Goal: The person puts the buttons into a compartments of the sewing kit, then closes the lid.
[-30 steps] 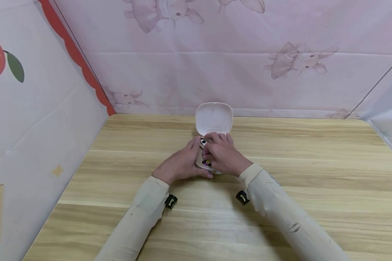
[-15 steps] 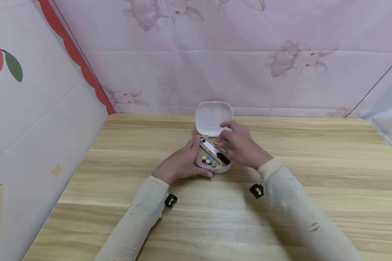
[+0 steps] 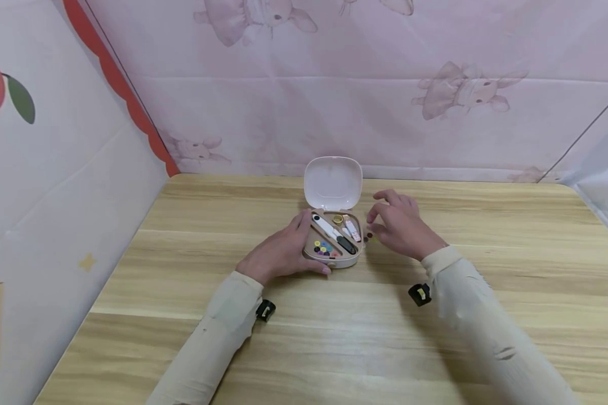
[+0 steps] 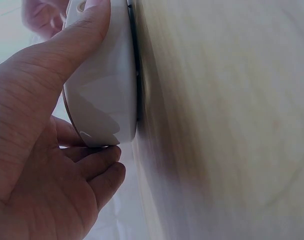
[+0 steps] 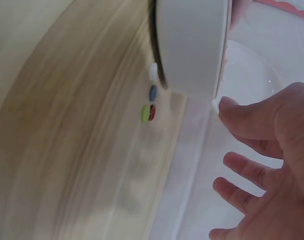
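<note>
A small white sewing box (image 3: 345, 262) stands on the table with its lid (image 3: 332, 183) raised. My left hand (image 3: 278, 250) grips its left side, thumb along the front wall and fingers behind, also seen in the left wrist view. Inside, several coloured buttons (image 3: 323, 248) lie in the front left compartment. A white-and-black snips-like tool (image 3: 329, 229) runs diagonally across the middle. Behind it are a gold ring-like piece (image 3: 338, 219) and a white patterned strip (image 3: 352, 229). My right hand (image 3: 401, 225) hovers right of the box, thumb and index finger bent towards each other, other fingers spread.
Several loose buttons lie on the wooden table (image 3: 486, 281) by the box's right side: a blue button (image 5: 153, 93), a red button (image 5: 152, 112), a yellow-green button (image 5: 145, 113) and a white one. A pink rabbit-print backdrop (image 3: 375, 129) rises behind the table's far edge.
My right hand has lifted from over the box's compartments and moved right, to beside the box, uncovering the tool, gold piece and strip. My left hand has stayed on the box.
</note>
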{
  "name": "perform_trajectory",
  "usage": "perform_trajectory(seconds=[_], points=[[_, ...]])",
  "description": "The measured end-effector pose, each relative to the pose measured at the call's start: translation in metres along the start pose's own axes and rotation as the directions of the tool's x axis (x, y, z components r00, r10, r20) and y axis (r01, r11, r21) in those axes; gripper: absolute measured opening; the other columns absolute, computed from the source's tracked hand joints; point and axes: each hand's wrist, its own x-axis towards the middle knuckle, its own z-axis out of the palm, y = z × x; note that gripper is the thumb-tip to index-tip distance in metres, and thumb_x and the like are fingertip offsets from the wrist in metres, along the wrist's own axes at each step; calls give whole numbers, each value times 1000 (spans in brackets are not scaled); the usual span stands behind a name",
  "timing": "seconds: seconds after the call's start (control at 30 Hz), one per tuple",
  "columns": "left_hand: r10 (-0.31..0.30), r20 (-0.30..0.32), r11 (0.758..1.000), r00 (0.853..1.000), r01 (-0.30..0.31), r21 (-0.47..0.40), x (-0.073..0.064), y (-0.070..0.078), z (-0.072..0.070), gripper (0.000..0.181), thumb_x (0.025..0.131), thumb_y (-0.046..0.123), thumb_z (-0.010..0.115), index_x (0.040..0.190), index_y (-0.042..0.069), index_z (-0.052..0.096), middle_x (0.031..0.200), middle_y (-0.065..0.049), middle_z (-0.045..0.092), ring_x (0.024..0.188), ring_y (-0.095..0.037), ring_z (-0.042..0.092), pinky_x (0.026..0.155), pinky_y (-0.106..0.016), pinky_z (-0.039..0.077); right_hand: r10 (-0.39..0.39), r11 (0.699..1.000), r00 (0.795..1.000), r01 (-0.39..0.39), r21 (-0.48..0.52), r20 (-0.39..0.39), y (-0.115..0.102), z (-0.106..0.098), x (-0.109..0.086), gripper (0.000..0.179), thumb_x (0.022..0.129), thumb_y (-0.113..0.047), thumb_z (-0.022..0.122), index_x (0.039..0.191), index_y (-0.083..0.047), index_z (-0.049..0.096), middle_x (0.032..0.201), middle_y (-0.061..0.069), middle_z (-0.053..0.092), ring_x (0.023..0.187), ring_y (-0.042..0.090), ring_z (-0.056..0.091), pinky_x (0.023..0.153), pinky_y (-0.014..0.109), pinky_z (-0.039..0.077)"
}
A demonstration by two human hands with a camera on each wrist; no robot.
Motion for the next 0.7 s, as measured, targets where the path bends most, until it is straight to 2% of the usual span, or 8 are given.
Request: perform_trajectory(seconds=[0.2,0.37,0.7], points=[[0,3,1000,1000,0,-1,-1,2,-2,132,78,60,81,162,9,-8,168,-11,9,150,-24,24,118,-39,30,60,998,996,-58,-38,67,5,2,-2,8,90,-14,76,92,-7,75,145,27,46,133,51,35,110,65,19],[-7,10,1000,1000,7,-2,-1,2,-2,132,78,60,80,162,9,-9,169,-11,8,151,-23,21,119,-38,28,94,994,989,-87,-63,118,9,3,-5,7,88,-9,74,94,-7,76,146,28,45,131,53,36,108,70,19],[-8,14,1000,1000,8,3,-1,1,-3,133,78,62,79,162,9,-9,169,-9,8,151,-22,22,119,-38,28,102,992,984,-90,-87,148,13,9,-6,9,83,-7,74,91,-9,76,143,27,47,129,55,37,104,72,21]])
